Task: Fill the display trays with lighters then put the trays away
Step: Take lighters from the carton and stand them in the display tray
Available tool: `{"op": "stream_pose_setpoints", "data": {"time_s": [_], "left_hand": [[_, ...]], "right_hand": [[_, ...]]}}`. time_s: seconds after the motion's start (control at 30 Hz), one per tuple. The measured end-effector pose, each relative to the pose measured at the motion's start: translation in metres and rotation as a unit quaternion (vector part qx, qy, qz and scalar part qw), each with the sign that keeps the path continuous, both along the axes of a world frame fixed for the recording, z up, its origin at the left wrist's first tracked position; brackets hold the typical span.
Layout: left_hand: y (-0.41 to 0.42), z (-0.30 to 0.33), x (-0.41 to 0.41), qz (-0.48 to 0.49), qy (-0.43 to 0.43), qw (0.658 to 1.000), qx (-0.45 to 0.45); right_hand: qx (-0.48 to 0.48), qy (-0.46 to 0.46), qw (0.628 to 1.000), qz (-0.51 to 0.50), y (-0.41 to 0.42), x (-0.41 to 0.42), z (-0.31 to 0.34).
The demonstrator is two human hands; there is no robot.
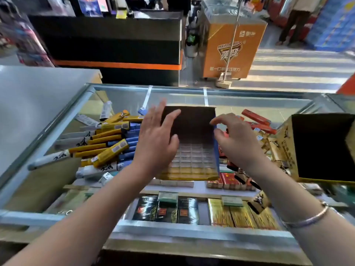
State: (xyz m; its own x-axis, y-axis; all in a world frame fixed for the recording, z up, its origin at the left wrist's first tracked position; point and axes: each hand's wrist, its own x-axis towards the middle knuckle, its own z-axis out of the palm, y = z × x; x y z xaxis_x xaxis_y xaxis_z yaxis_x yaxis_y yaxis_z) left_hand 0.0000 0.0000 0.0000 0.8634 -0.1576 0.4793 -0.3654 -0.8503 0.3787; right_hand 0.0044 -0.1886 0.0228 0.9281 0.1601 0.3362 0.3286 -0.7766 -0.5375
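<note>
Display tray print is blurred, unreadable; left hand spread against it, right hand loosely curled, empty.

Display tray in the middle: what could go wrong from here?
1. The display tray stands on the glass counter with empty grid cells. Neither the left hand nor the right hand clearly grips it, so a nudge may slide it.
2. The loose lighters are heaped at its left; a sweeping forearm might scatter them.
3. The second tray sits by the right forearm and may get bumped.
</note>
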Motion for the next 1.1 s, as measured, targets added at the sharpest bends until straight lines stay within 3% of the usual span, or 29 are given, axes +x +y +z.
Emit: {"op": "stream_pose_setpoints", "data": {"time_s": [0.07, 0.17, 0.3, 0.57, 0.73, 0.8, 0.87, 1.0, 1.1], "left_hand": [[0.002, 0.001, 0.005, 0.012, 0.045, 0.994, -0.094], [0.002, -0.002, 0.012, -0.019, 0.083, 0.982, -0.166], [0.002, -0.012, 0.010, -0.039, 0.056, 0.973, -0.221], [0.003, -0.020, 0.016, -0.073, 0.061, 0.970, -0.223], [0.003, -0.016, 0.023, -0.049, 0.069, 0.972, -0.219], [-0.001, -0.013, 0.024, -0.023, 0.080, 0.975, -0.206], [-0.006, -0.012, 0.025, -0.005, 0.079, 0.982, -0.172], [-0.015, -0.007, 0.026, 0.027, 0.061, 0.992, -0.111], [-0.020, -0.007, 0.027, 0.044, 0.051, 0.991, -0.112]], "right_hand": [[0.005, -0.019, 0.999, -0.030, 0.005, 0.005, -0.001], [-0.029, -0.036, 0.998, -0.046, 0.009, 0.008, -0.007], [-0.085, -0.064, 0.993, -0.051, 0.007, 0.003, -0.025], [-0.142, -0.114, 0.982, -0.052, 0.003, -0.001, -0.030], [-0.064, -0.125, 0.989, -0.052, -0.006, -0.003, -0.021], [-0.017, -0.145, 0.985, -0.089, -0.016, -0.002, -0.013], [-0.036, -0.153, 0.976, -0.151, -0.031, 0.001, -0.006], [-0.158, -0.025, 0.952, -0.261, -0.060, 0.006, 0.003], [-0.213, 0.065, 0.933, -0.282, -0.064, 0.009, 0.000]]}}
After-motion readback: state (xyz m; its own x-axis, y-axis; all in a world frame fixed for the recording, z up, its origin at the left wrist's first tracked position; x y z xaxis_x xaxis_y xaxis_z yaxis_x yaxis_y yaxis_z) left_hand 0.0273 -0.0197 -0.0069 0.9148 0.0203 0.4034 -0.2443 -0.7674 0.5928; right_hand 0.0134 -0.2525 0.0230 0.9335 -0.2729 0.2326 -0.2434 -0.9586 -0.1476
